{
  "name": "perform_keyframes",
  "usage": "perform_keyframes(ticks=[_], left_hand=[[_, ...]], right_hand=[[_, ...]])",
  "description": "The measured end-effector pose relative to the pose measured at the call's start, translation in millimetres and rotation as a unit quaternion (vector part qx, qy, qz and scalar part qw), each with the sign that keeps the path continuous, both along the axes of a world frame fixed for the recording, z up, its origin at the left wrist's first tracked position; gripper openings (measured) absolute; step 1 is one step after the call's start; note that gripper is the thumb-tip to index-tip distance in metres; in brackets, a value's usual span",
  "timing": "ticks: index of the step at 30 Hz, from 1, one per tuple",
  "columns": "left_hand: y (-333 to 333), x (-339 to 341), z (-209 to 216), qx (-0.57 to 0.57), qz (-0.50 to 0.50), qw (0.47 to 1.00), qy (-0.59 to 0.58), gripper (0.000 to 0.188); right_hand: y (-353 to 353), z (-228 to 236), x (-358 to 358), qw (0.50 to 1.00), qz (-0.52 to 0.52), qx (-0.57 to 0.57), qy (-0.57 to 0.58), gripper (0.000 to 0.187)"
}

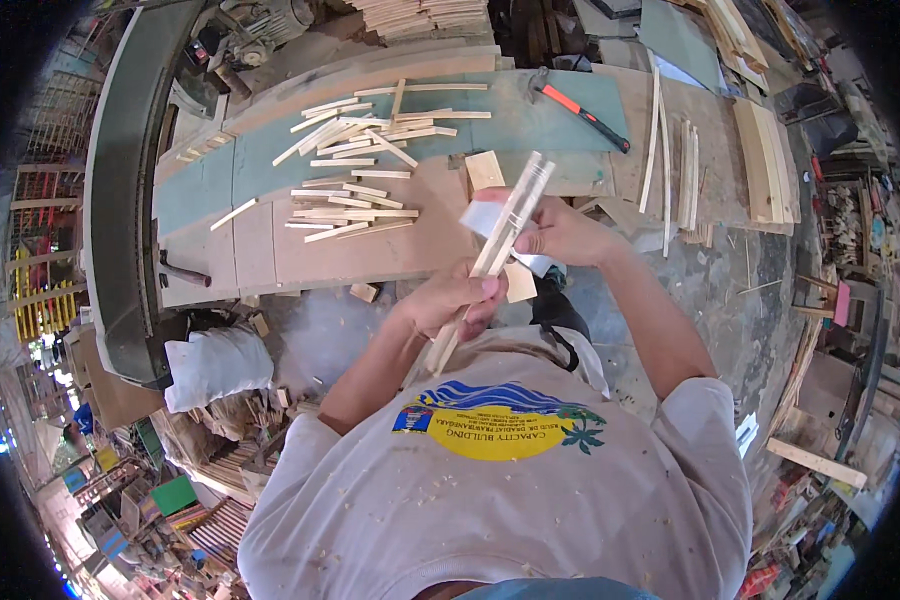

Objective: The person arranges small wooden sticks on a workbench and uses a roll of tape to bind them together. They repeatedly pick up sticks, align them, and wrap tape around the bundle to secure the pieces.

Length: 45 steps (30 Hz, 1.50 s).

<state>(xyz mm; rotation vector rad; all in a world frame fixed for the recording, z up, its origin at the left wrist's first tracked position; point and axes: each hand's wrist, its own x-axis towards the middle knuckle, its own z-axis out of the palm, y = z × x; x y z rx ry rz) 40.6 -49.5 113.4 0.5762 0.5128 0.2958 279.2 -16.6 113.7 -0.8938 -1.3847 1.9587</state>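
Note:
A bundle of thin pale wooden strips slants in front of my shirt, its far end raised toward the bench. My left hand is closed round its lower part, thumb on top. Farther up, my right hand is closed beside the bundle, pinching a white sheet that passes behind the strips. Whether the sheet is paper or film I cannot tell. The right fingers are partly hidden behind the strips. Past my hands, many loose wooden strips lie scattered on the workbench.
A hammer with an orange and black handle lies at the bench's far side. Longer strips and boards rest at the right. A large machine frame stands at the left, beside a white sack. A flat wood block lies beyond the bundle.

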Motion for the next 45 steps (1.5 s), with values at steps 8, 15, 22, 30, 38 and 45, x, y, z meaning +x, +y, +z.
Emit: perform_keyframes(ticks=[8,15,22,30,38,45], left_hand=[[20,-3,-20,0.252,0.086,0.948,0.171,0.056],[15,7,-10,0.462,0.077,0.717,0.517,0.049],[5,-4,0,0.184,0.052,0.963,0.191,0.022],[17,-3,-46,-0.054,0.017,0.995,-0.081,0.033],[5,14,-19,0.489,0.101,0.65,0.573,0.052],[10,-3,5,0.166,0.071,0.964,0.196,0.037]], right_hand=[[11,-15,-2,0.993,-0.046,-0.017,-0.104,0.058],[20,14,-23,0.963,0.008,0.071,-0.261,0.063],[4,-5,-13,0.998,-0.003,0.029,-0.058,0.073],[15,-12,-16,0.999,-0.005,-0.034,0.008,0.073],[31,-17,-24,0.979,-0.025,-0.024,-0.201,0.065],[17,0,-8,0.995,0.024,-0.009,-0.098,0.077]])
